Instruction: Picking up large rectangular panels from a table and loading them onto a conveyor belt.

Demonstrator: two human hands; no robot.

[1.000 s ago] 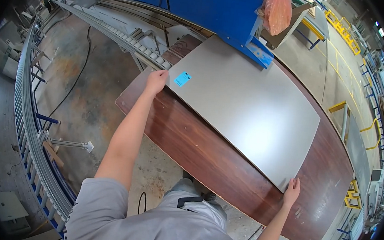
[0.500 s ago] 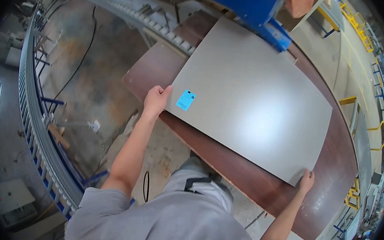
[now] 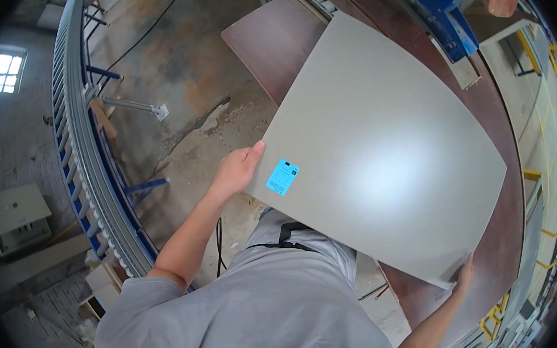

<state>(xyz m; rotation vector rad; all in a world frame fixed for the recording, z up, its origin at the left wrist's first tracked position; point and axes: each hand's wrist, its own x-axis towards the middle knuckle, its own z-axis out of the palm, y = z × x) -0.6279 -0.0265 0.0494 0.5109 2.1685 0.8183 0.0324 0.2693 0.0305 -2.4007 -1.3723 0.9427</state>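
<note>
A large flat grey panel (image 3: pixel 361 135) with a blue label (image 3: pixel 283 177) near its left corner lies across my view, held in front of my body. My left hand (image 3: pixel 239 168) grips its left edge, thumb on top and fingers out of sight below. At the near right corner, my right hand (image 3: pixel 465 273) is closed on the edge. Beneath the panel is a reddish-brown table board (image 3: pixel 407 294), which the panel largely hides. The panel's near edge overhangs the board toward my waist.
A curved roller conveyor (image 3: pixel 89 177) runs along the left. At the far right stands a blue machine part (image 3: pixel 447 20) over the board. A grey control box (image 3: pixel 20 212) is at the lower left, and yellow frames (image 3: pixel 494 319) stand on the right. A black cable (image 3: pixel 163 15) crosses the floor.
The panel has come nearer to my body and appears lifted off the brown board. Both hands have kept their hold on it, and my view has turned to the left.
</note>
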